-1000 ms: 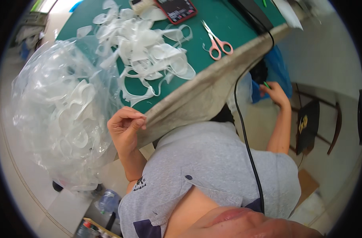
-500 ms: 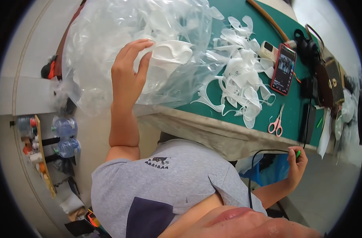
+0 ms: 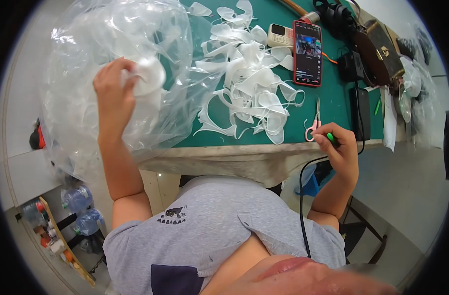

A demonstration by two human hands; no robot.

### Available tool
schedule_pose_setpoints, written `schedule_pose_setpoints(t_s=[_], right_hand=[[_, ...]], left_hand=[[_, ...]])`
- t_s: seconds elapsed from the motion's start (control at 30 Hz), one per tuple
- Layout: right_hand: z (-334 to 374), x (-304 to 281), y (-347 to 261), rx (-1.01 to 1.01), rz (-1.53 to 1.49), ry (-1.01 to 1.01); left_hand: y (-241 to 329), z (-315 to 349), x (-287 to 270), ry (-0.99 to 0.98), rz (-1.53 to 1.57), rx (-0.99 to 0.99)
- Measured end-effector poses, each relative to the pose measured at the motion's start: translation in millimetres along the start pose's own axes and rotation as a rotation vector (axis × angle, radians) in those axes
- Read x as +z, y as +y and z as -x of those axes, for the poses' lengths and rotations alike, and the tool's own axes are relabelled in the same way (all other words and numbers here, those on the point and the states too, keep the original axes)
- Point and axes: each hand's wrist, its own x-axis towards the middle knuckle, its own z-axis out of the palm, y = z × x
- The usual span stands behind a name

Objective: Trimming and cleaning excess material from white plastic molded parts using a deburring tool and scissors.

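While the left hand (image 3: 115, 83) pinches the left edge of a thin, rounded white piece (image 3: 152, 76), that piece juts rightward from the fingertips, at the large clear plastic bag (image 3: 179, 46); motion blur hides its long axis. Curled closed, the right hand (image 3: 338, 147) grips a slim bright-green tool (image 3: 333, 140), its visible part slanting from upper left to lower right, near pink-handled scissors (image 3: 318, 122). Similar white pieces (image 3: 148, 104) fill the bag.
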Motion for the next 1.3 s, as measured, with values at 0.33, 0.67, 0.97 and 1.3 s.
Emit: schedule_pose_setpoints(t_s=[0.33, 0.67, 0.97, 1.3], right_hand=[[-19, 9, -5, -0.100, -0.055, -0.042], [-68, 80, -54, -0.066, -0.576, -0.380], [-82, 95, -51, 0.085, -0.620, -0.328], [-68, 82, -47, -0.222, 0.021, 0.001]], left_hand=[[36, 2, -40, 0.809, 0.949, -0.113], [101, 15, -44, 1.179, 0.746, 0.215], [135, 84, 39, -0.070, 1.996, -0.370], [110, 76, 59, -0.268, 2.178, -0.544]])
